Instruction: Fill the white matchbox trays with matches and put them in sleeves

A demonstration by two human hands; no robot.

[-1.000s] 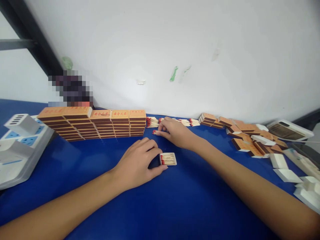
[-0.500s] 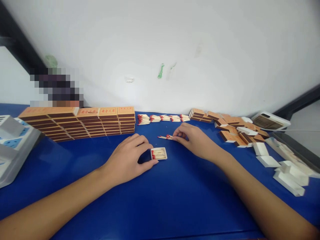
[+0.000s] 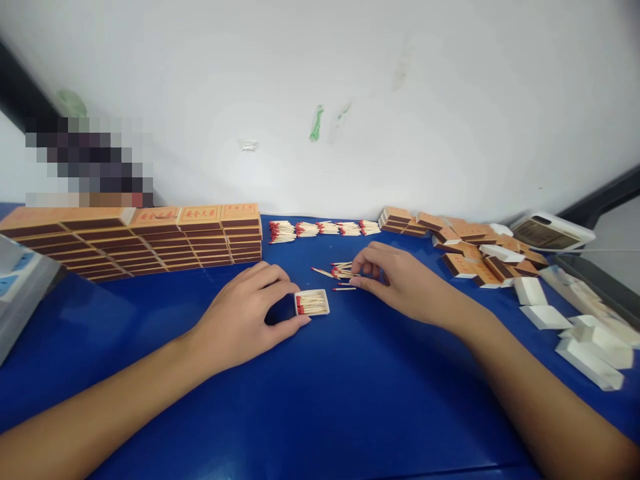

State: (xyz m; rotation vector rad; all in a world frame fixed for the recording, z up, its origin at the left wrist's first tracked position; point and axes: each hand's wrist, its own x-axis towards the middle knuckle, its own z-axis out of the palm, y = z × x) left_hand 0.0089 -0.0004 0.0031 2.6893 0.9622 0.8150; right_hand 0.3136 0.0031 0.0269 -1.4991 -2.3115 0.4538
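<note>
Your left hand (image 3: 245, 307) curves around the left end of the small tray (image 3: 327, 301), with the thumb at its near edge and a fingertip at its far left corner, so you have it lightly grasped where it sits on the table (image 3: 320, 387). Matches (image 3: 313, 305) lie inside the tray, their red heads toward your left palm.

Your right hand (image 3: 395, 273) is beyond the tray and to its right, its fingers curled and its thumb bent in toward them. The fingertips touch the tail ends of some loose matches (image 3: 341, 270); you may be pinching one or more, but I cannot tell. These loose matches lie near the tray, just past its far right corner, spread a little, with most of their red heads pointing left.

Farther beyond the tray, you have five match piles (image 3: 329, 228) in a row along the foot of the wall (image 3: 320, 67). Left of the tray and beyond it, a tall stack of matchboxes (image 3: 195, 240) stands in level layers. Well to the right of the tray, more matchboxes lie in a jumbled heap (image 3: 470, 247), with white box pieces (image 3: 545, 317) scattered on its near side. Beside the heap, still farther right of the tray, a white-edged object (image 3: 553, 230) leans at a tilt.
</note>
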